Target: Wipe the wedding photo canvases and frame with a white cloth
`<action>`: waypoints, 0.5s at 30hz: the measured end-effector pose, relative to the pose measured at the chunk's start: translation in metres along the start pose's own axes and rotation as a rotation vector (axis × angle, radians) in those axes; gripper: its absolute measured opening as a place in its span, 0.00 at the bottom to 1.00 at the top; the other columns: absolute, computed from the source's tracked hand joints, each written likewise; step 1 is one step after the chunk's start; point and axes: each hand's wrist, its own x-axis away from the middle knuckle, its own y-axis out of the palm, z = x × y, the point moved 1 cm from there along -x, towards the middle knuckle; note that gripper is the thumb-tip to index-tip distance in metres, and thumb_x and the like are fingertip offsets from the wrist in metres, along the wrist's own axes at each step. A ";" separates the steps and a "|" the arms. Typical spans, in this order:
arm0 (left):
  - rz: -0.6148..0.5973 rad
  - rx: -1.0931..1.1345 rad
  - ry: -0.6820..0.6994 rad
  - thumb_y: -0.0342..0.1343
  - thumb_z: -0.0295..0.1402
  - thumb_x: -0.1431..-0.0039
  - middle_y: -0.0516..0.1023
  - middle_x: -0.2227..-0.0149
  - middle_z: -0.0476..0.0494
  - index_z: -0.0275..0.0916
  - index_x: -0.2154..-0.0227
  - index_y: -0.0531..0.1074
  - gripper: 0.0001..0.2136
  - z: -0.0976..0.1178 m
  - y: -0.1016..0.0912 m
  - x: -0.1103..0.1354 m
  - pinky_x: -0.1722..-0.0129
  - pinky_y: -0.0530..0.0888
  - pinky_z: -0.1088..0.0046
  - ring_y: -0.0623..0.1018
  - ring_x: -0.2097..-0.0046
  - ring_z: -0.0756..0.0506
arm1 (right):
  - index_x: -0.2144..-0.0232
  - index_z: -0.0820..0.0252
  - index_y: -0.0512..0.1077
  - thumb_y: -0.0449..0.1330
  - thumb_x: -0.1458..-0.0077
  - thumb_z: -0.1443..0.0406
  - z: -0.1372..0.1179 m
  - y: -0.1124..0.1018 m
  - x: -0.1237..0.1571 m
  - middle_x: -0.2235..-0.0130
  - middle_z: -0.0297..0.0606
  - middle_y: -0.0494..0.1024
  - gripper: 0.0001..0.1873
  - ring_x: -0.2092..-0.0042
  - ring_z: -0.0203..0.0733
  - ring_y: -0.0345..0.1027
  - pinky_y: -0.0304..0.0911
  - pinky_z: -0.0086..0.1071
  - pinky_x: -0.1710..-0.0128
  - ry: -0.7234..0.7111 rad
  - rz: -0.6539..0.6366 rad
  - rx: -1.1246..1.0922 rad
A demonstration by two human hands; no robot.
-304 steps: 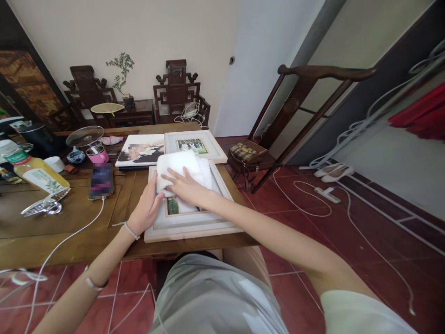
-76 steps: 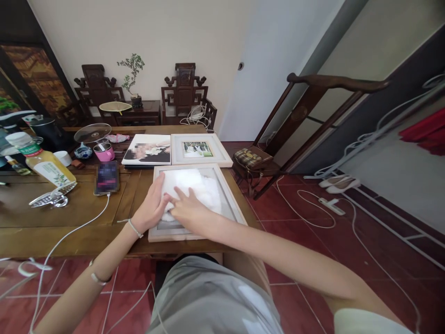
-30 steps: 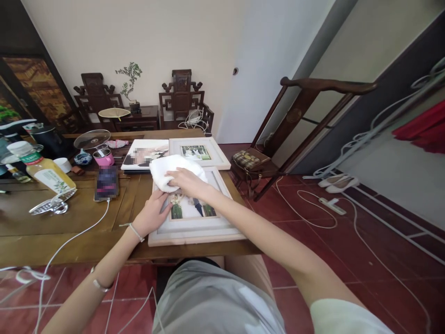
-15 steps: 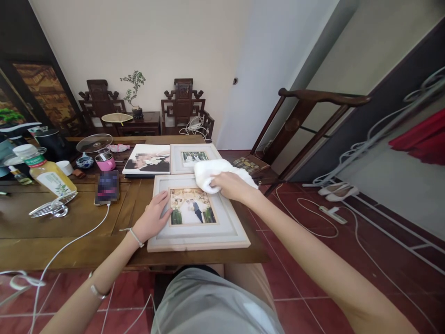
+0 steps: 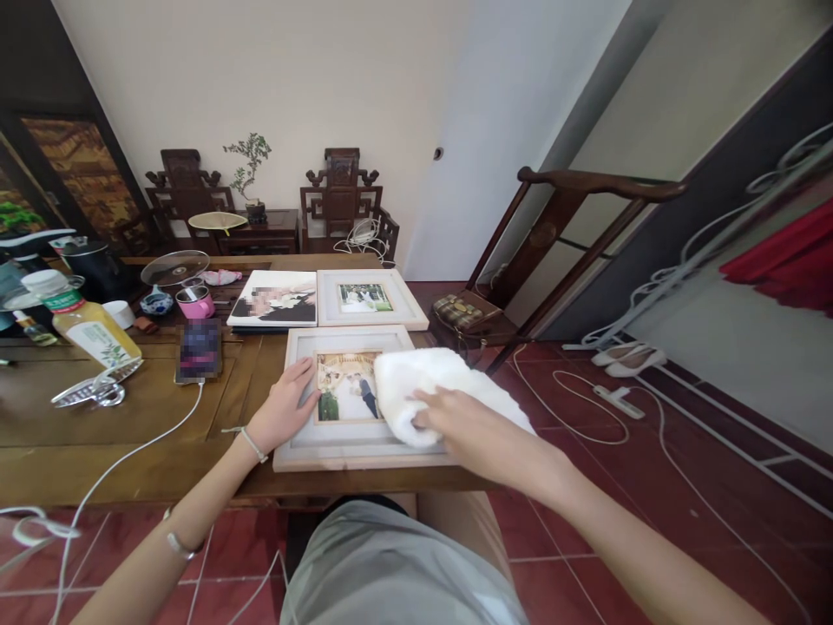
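A white picture frame [image 5: 312, 443] with a photo lies flat at the near right end of the wooden table [image 5: 130, 417]. My left hand [image 5: 283, 410] rests flat on the frame's left side, fingers stretched out. My right hand [image 5: 472, 430] presses a white cloth [image 5: 423, 382] onto the frame's right side, fingers curled on the cloth. The cloth covers the frame's right border and hangs past the table edge.
Behind the frame lie a second white frame [image 5: 368, 298] and a photo print [image 5: 273, 299]. A phone [image 5: 199, 349] on a white cable, a pink cup [image 5: 196, 302], a juice bottle [image 5: 81, 328] and a small fan [image 5: 174, 267] are on the left. A wooden chair [image 5: 521, 260] stands right.
My right hand has swept the cloth from the frame's far right corner down to its near right side. Earlier it rubbed the glass over the photo. My left hand stayed on the left border.
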 end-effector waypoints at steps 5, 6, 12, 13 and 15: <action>0.000 -0.012 0.009 0.46 0.38 0.39 0.61 0.39 0.33 0.34 0.43 0.62 0.23 0.000 0.000 0.001 0.40 0.61 0.54 0.60 0.37 0.39 | 0.63 0.54 0.76 0.45 0.65 0.82 -0.021 0.008 0.036 0.45 0.40 0.70 0.32 0.43 0.45 0.62 0.59 0.37 0.47 -0.057 0.067 -0.117; -0.002 -0.015 0.011 0.46 0.38 0.39 0.61 0.39 0.33 0.34 0.43 0.62 0.23 0.000 0.000 0.001 0.40 0.61 0.54 0.60 0.37 0.39 | 0.62 0.54 0.75 0.45 0.65 0.82 -0.022 0.011 0.037 0.44 0.39 0.69 0.33 0.42 0.45 0.61 0.59 0.38 0.46 -0.058 0.081 -0.132; -0.017 -0.023 0.016 0.46 0.38 0.38 0.61 0.39 0.31 0.33 0.43 0.62 0.23 0.000 0.000 0.001 0.40 0.60 0.53 0.60 0.37 0.38 | 0.58 0.65 0.74 0.47 0.63 0.82 -0.004 0.029 -0.011 0.40 0.51 0.63 0.30 0.38 0.50 0.53 0.51 0.45 0.40 -0.011 0.210 -0.099; -0.014 -0.020 0.019 0.46 0.38 0.38 0.61 0.39 0.32 0.34 0.43 0.62 0.23 0.000 0.000 0.001 0.40 0.60 0.52 0.60 0.37 0.38 | 0.57 0.67 0.74 0.47 0.62 0.82 0.004 0.032 -0.024 0.40 0.52 0.62 0.30 0.37 0.50 0.51 0.48 0.46 0.39 0.007 0.262 -0.092; -0.010 -0.015 0.025 0.46 0.39 0.38 0.61 0.39 0.32 0.35 0.43 0.62 0.23 0.000 0.000 0.001 0.40 0.59 0.52 0.59 0.37 0.38 | 0.56 0.69 0.73 0.48 0.60 0.81 0.019 0.034 -0.049 0.39 0.53 0.60 0.28 0.36 0.50 0.48 0.45 0.46 0.38 0.051 0.376 -0.087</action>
